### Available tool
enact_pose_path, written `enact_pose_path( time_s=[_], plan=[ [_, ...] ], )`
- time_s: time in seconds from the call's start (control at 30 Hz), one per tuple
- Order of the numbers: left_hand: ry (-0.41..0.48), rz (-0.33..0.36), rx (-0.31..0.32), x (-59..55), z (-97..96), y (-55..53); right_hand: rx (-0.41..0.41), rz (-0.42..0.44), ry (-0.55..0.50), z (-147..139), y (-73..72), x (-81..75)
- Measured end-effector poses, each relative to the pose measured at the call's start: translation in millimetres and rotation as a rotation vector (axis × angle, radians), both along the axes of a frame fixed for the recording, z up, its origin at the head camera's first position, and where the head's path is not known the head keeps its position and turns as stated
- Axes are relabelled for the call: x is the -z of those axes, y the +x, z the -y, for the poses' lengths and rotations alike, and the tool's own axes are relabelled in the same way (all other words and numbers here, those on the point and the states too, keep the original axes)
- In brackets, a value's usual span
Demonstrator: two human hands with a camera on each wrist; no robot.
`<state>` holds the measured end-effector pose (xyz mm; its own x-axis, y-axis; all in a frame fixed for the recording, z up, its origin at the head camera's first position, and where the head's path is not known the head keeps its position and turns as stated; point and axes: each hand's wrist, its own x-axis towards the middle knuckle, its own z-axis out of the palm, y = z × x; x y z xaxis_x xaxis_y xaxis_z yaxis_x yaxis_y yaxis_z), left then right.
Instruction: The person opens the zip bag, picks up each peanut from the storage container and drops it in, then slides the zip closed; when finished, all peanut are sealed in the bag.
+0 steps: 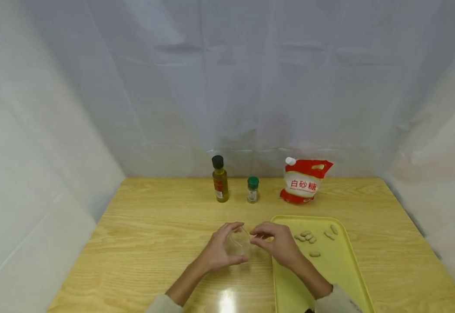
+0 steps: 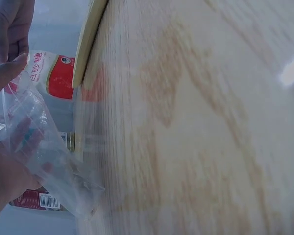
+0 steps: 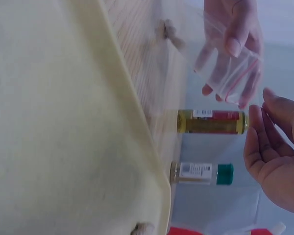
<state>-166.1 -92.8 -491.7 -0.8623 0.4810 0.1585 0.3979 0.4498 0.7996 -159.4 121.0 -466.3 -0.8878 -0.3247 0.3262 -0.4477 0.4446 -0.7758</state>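
A clear zip bag (image 1: 238, 243) with a red line along its mouth hangs between the two hands. My left hand (image 1: 218, 249) grips it from the left, thumb on the near side and fingers behind, which show through the plastic in the right wrist view. At the mouth end my right hand (image 1: 276, 241) has thumb and fingertips drawn together, pinching at the bag's edge. A peanut (image 3: 172, 33) shows low in the bag (image 3: 230, 73), close over the wooden table (image 1: 153, 234).
A yellow tray (image 1: 321, 278) under my right forearm bears several peanuts (image 1: 306, 236). Farther back stand an oil bottle (image 1: 220, 184), a green-capped spice jar (image 1: 252, 190) and a red and white sugar bag (image 1: 303, 181). White sheeting (image 1: 231, 87) rises behind the table.
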Motion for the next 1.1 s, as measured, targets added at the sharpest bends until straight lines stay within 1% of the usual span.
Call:
enact_pose_path(
  time_s=[0.2,0.37,0.57,0.7,0.83,0.93,1.03,1.1],
  plan=[
    [-0.002,-0.009,-0.006,0.2,1.5,-0.4,0.037,0.005,0.044,-23,-2.0,2.4],
    [0.0,-0.012,-0.007,2.0,2.1,-1.1,0.094,0.012,0.1,-45,-5.4,5.6],
    [0.001,-0.008,-0.009,1.1,3.3,-0.7,0.172,-0.001,0.189,-76,-15.3,6.0],
    [0.002,0.004,-0.013,-1.1,3.5,-0.1,0.204,-0.001,0.235,-98,-20.8,6.2],
    [0.003,0.006,-0.017,-0.7,3.8,-0.5,0.241,-0.006,0.248,-119,-24.9,8.9],
    [0.004,0.005,-0.017,-0.3,4.1,-0.9,0.286,-0.005,0.243,-134,-27.9,12.3],
    [-0.001,0.003,-0.018,-0.7,4.2,-1.1,0.323,0.011,0.256,-147,-29.7,14.6],
    [-0.004,0.004,-0.019,-1.3,4.1,-1.1,0.341,0.037,0.264,-156,-30.1,15.9]
  ],
)
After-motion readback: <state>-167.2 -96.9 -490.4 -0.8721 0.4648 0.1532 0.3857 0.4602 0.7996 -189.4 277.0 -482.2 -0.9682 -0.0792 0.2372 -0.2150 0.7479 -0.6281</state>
